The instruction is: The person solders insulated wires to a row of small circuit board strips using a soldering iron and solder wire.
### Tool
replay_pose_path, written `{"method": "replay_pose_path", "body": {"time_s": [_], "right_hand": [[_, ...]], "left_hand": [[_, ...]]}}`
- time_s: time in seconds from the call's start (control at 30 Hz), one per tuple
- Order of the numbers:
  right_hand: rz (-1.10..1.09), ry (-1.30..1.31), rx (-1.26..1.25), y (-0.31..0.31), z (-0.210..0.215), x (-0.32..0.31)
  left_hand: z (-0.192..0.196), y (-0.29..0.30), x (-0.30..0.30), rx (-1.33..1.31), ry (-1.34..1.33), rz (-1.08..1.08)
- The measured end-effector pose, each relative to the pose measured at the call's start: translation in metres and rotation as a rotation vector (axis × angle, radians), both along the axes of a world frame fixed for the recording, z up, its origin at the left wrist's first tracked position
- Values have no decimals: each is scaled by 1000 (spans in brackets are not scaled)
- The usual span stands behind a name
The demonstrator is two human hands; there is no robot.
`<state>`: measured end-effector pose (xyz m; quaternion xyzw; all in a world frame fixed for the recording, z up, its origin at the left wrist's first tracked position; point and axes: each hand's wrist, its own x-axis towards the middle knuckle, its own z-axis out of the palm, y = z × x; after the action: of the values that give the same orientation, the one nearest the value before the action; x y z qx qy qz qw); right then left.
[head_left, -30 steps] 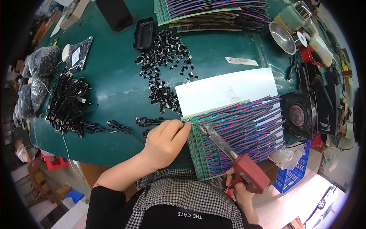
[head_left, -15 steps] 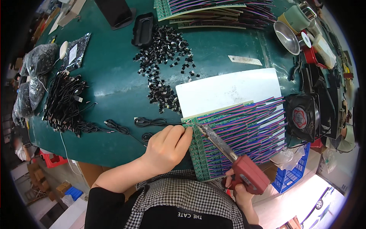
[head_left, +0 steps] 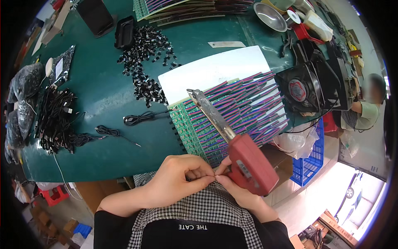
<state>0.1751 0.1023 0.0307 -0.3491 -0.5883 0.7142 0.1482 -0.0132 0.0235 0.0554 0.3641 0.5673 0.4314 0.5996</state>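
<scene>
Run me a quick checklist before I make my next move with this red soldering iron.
1. Soldering iron gripped in the right hand: ok.
2. Left hand away from the iron's tip: ok.
3. Hands apart from each other: not ok, their fingertips meet.
4. Coiled black cable joined to the green circuit board: cannot tell, detail too small.
5. Loose blade away from both hands: ok, beyond the white sheet.
6. Fan running: cannot tell.

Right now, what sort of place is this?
Probably an electronics assembly workshop: a red soldering gun, a wired green circuit-board panel and a heap of black USB cables.
</scene>
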Motion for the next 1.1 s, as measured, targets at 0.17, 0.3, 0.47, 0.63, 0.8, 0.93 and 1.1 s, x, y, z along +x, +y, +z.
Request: {"method": "replay_pose_path", "body": {"time_s": [0.17, 0.3, 0.47, 0.63, 0.8, 0.93, 1.1], "right_hand": [[25, -9, 333, -15, 0, 7], [-29, 160, 99, -16, 18, -2], [-147, 136, 196, -11, 7, 12], [-246, 223, 26, 2, 8, 16], [-84, 75, -13, 8, -13, 29], [-76, -74, -103, 7, -26, 40], [-22, -198, 26, 11, -34, 41]], "left_hand": [[0, -9, 7, 1, -7, -40], [-2, -19, 19, 64, -111, 143], [12, -17, -7, 113, 452, 326], [-11, 18, -45, 120, 807, 329], [-27, 33, -57, 34, 826, 272], [-35, 38, -61, 66, 902, 220], [-34, 40, -62, 73, 932, 189]]}}
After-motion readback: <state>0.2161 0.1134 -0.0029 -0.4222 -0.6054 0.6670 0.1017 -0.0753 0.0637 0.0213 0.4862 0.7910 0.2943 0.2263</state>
